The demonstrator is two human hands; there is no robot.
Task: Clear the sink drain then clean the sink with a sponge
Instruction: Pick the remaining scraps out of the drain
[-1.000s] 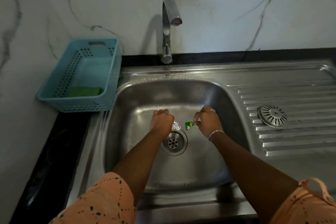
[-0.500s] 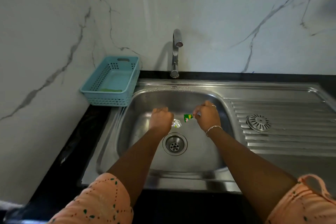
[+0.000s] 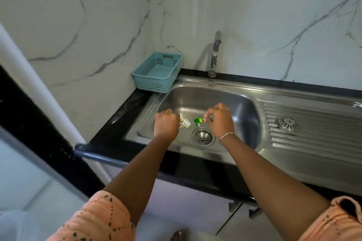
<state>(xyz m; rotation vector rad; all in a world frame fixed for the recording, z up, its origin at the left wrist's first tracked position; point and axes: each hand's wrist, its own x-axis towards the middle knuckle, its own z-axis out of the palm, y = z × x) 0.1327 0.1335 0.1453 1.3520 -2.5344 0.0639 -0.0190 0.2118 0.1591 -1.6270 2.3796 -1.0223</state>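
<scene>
Scraps lifted off drain (image 3: pixel 203 137): left hand (image 3: pixel 166 123) clenched on silver wrapper (image 3: pixel 185 123), right hand (image 3: pixel 220 121) pinching green sachet (image 3: pixel 198 122); strainer (image 3: pixel 287 125) at 3 o'clock, sink (image 3: pixel 215 84) scrubbing pending.

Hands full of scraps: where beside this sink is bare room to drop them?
Bare: the ribbed drainboard around the round strainer, and the black counter strip in front of the blue basket. Crowded: by the drain, where left hand and right hand hold scraps.

Kitchen, prob. a home: steel sink (image 3: pixel 205 100) w/ drainboard (image 3: pixel 313 143), tap (image 3: pixel 215 53), black counter (image 3: pixel 117 123), marble-look wall (image 3: pixel 98 25).
</scene>
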